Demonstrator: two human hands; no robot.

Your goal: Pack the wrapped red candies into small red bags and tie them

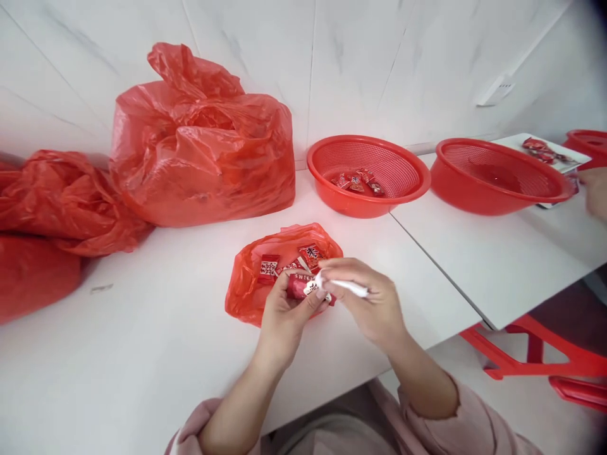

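Observation:
My left hand (pixel 289 309) is closed round a dark red wrapped snack packet (pixel 298 286) with white lettering. In my right hand (pixel 372 300) is a folded white tissue or cloth (pixel 348 286); which of the two I cannot tell. Its near end presses against the packet's right side, by my left thumb. Under both hands lies an open red plastic bag (pixel 246 294), its rim folded outward. Inside it several small packets show, among them a red packet (pixel 269 268) at the left and another red packet (pixel 312 256) at the back. My hands hide the bag's front right part.
A red basket (pixel 327 193) holding several packets stands behind the bag, with another red basket (pixel 455 193) to its right. A big red plastic bag (pixel 203 164) and more red bags (pixel 80 202) line the wall. Another person's hand (pixel 596 193) is at the right edge.

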